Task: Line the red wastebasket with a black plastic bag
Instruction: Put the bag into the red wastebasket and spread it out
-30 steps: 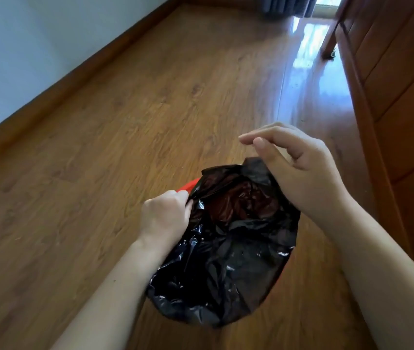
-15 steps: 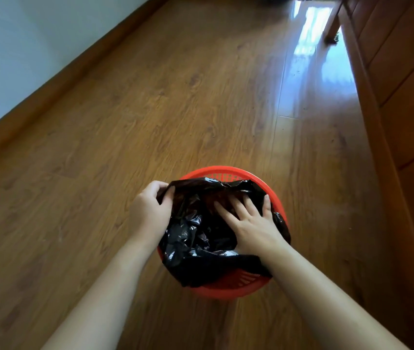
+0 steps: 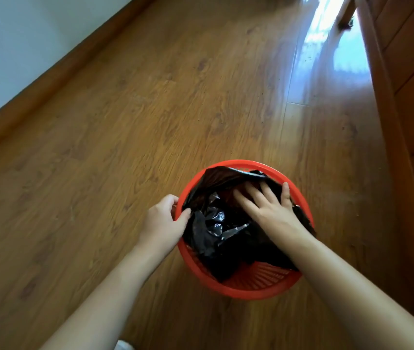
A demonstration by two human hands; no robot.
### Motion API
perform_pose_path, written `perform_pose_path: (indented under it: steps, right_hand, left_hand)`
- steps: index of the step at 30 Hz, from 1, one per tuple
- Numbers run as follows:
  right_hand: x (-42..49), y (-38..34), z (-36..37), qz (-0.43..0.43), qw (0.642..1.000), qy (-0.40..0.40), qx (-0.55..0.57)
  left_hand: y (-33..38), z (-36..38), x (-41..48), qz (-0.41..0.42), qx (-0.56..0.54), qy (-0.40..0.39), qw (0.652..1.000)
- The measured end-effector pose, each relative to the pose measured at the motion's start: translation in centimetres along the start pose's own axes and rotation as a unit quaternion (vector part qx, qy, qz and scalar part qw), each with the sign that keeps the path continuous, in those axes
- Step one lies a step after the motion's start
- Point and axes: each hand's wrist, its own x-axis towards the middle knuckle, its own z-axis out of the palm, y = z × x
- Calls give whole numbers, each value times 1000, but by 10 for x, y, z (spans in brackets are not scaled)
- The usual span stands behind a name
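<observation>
The red wastebasket (image 3: 251, 286) stands on the wooden floor below me, its slatted wall showing at the near side. A crumpled black plastic bag (image 3: 216, 223) lies inside it, bunched up and covering most of the opening. My left hand (image 3: 163, 221) grips the bag's edge against the basket's left rim, thumb inside. My right hand (image 3: 269, 210) lies flat on the bag inside the basket, fingers spread and pressing the plastic down toward the far side.
Wooden floor (image 3: 150, 109) stretches ahead. A white wall with a brown skirting board (image 3: 57, 79) runs along the left. A wooden cabinet (image 3: 408, 72) lines the right side, close to the basket. Bright window glare lies on the floor at the far right.
One second ago I held the bag up in front of me. It has gone down into the basket, and my right hand has moved inside, flat on the plastic.
</observation>
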Motion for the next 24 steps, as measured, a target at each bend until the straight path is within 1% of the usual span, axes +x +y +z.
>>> perform_pose_path:
  steps: [2, 3, 4, 5, 8, 9, 11, 14, 17, 19, 24]
  right_hand:
    - [-12, -7, -14, -37, 993, 86, 75]
    - [-18, -13, -19, -56, 985, 116, 116]
    - [-23, -19, -23, -76, 981, 119, 135]
    - [-29, -25, -24, -96, 982, 95, 135]
    - [-42, -39, -13, -131, 984, -26, 115]
    - [-44, -42, -7, -130, 984, -47, 110]
    - [-44, -45, 5, -127, 985, -67, 93]
    - [-36, -40, 15, -114, 989, -78, 54]
    - [-34, -33, 14, -90, 994, -66, 21]
    - [-36, -31, 14, -89, 994, -53, 26]
    - [-33, -34, 14, -92, 995, 7, 47]
  left_hand:
    - [0, 1, -8, 9, 2, -13, 1000]
    - [0, 1, -13, 12, 3, -20, 1000]
    - [1, 1, -18, 16, 4, -26, 1000]
    - [0, 1, -23, 22, 5, -30, 999]
    - [-2, -1, -34, 15, 7, -40, 999]
    - [-3, -1, -35, 13, -4, -35, 999]
    - [-4, -2, -35, 3, -26, -12, 1000]
    - [-5, -2, -32, -11, -29, 38, 999]
    - [1, -3, -34, -9, -36, 66, 997]
    - [6, -5, -34, -7, -43, 67, 997]
    - [18, -8, -35, 8, -27, 24, 999]
